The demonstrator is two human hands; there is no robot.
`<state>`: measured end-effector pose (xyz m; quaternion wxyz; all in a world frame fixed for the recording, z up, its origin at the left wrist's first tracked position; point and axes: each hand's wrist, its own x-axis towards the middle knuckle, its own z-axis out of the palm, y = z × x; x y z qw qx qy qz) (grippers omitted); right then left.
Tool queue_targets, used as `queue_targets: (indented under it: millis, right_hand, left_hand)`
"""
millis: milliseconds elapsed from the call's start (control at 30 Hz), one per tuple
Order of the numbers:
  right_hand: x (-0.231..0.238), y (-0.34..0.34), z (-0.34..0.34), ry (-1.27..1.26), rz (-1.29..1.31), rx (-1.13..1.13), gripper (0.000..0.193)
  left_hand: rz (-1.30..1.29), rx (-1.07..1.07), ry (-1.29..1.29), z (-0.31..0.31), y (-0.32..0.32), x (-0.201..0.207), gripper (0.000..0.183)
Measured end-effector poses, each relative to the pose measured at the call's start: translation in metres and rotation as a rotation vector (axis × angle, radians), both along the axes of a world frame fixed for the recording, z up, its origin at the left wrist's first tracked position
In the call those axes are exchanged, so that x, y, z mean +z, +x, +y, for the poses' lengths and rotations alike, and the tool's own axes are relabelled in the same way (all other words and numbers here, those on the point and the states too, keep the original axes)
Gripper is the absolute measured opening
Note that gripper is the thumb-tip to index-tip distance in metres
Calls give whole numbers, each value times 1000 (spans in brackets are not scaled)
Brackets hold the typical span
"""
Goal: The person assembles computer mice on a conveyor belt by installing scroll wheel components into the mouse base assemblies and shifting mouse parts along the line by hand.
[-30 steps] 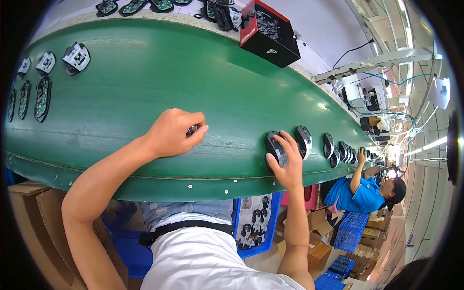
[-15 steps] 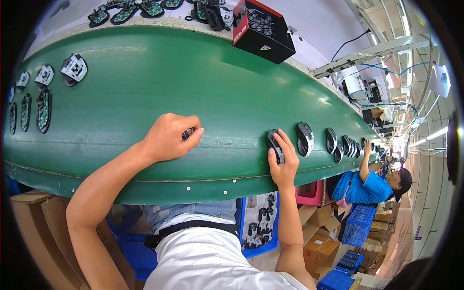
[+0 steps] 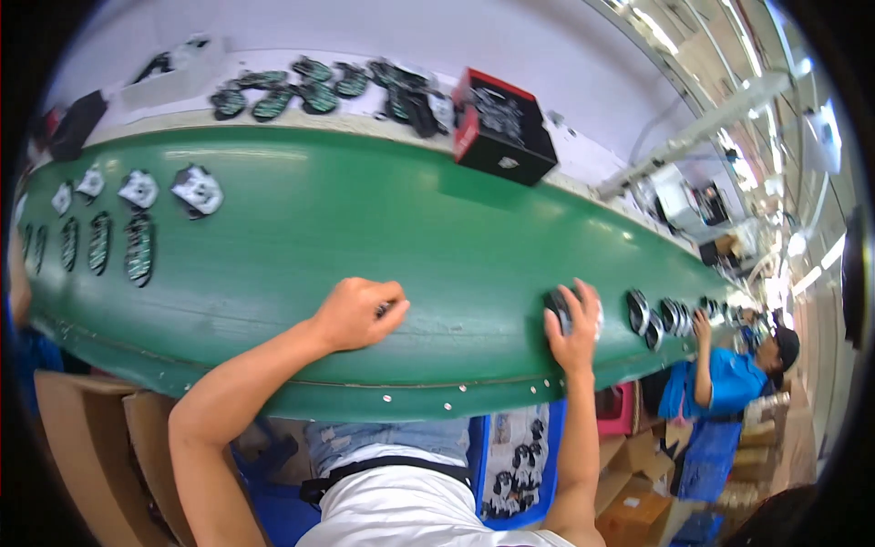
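Note:
My left hand (image 3: 360,314) is closed in a loose fist over the green belt (image 3: 365,228). A small dark thing shows between its thumb and fingers, too little of it to name. My right hand (image 3: 576,333) grips a black computer mouse (image 3: 557,311) resting on the belt, thumb on the near left side and fingers over the top. A pale edge shows past the fingers on the right; whether it is a second mouse I cannot tell. Farther right lies a pair of mice (image 3: 637,311), with several more beyond.
At the left lie white mouse shells (image 3: 197,190) and mouse bases with green circuit boards (image 3: 138,248). A black and red box (image 3: 506,164) of small parts stands on the far ledge. A blue bin (image 3: 483,428) is below the belt's near edge. A co-worker (image 3: 729,374) works at the right.
The view has shifted, so most things appear lower and farther right. My right hand, still on the mouse, now covers where the neighbouring mouse stood apart. My left hand stays closed.

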<state>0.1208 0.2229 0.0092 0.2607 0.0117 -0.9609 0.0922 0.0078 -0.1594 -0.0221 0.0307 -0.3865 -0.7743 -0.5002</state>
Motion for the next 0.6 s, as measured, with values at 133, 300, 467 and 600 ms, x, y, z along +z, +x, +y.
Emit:
queue_targets:
  millis: [133,300,467,600]
  right_hand:
    - [-9,20,51,-31,-147,-165,63]
    - [-25,0,101,160,-72,-258,61]
    - [-21,-50,86,296,77,-400,66]
    - [30,-66,-29,-82,-17,155,56]
  left_hand:
    - [-3,6,14,20,1,3,17]
    - [73,-17,104,41,-3,7,16]
    - [188,161,5,15,-17,19,14]
    - [272,600,27,-23,-71,33,20]
